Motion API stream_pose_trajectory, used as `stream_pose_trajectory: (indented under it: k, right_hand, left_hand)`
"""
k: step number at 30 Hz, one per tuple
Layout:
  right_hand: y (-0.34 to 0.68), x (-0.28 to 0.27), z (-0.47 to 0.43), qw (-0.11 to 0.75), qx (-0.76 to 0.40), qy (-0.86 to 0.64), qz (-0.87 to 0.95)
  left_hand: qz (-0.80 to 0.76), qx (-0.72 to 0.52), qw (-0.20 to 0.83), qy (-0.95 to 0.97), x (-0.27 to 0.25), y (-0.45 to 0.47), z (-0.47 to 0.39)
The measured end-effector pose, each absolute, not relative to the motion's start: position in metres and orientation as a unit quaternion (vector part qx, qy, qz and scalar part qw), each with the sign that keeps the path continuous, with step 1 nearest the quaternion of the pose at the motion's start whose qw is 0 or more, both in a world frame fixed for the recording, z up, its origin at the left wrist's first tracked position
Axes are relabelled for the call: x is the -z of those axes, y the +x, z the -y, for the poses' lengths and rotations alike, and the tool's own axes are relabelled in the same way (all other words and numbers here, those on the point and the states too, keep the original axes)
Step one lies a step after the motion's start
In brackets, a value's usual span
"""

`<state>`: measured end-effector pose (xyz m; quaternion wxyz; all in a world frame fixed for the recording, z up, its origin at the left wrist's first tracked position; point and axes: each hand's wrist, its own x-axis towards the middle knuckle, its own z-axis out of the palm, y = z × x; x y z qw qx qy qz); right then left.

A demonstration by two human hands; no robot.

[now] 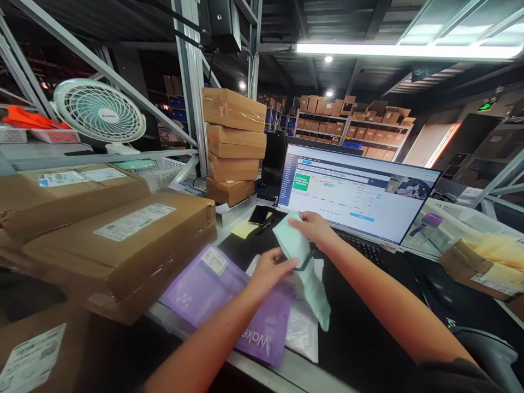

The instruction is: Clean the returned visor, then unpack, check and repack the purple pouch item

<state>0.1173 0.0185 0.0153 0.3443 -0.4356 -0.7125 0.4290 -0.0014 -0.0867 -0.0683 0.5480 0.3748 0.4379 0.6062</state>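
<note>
A soft mint-green cloth item [301, 245] with a dark band across its middle hangs above the desk, its lower end drooping. My right hand [317, 228] pinches its upper end. Lower down, my left hand [270, 268] grips its side near the band, thumb on top. What kind of cloth article it is, I cannot make out. Beneath my left forearm lies a purple plastic bag [200, 292] with a white label and white lettering. A clear-and-white plastic bag [305, 335] is partly under the purple one and the cloth.
A lit monitor [347, 191] stands behind my hands, with a keyboard [362, 248] below it. Large labelled cartons [123, 240] crowd the left; several boxes [233, 142] are stacked behind. A phone [259, 214] and pen lie nearby. At right are a mouse [438, 289] and a scanner [485, 349].
</note>
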Motion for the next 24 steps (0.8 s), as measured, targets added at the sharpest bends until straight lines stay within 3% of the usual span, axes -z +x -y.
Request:
stream_pose_trajectory:
  k: [12,18,24]
  right_hand:
    - [0.076,-0.043,-0.04,0.346,-0.447,-0.44,0.698]
    - [0.068,-0.032,-0.059,0.398,-0.471,-0.464,0.636]
    - [0.054,-0.057,-0.078,0.447,-0.493,-0.482,0.57]
  left_hand:
    - [-0.386,-0.637,0.579,0.332,0.047,-0.032,0.063]
    - [-0.35,-0.622,0.598,0.365,0.051,-0.048,0.067]
    - [-0.323,-0.612,0.581,0.428,0.035,-0.062,0.053]
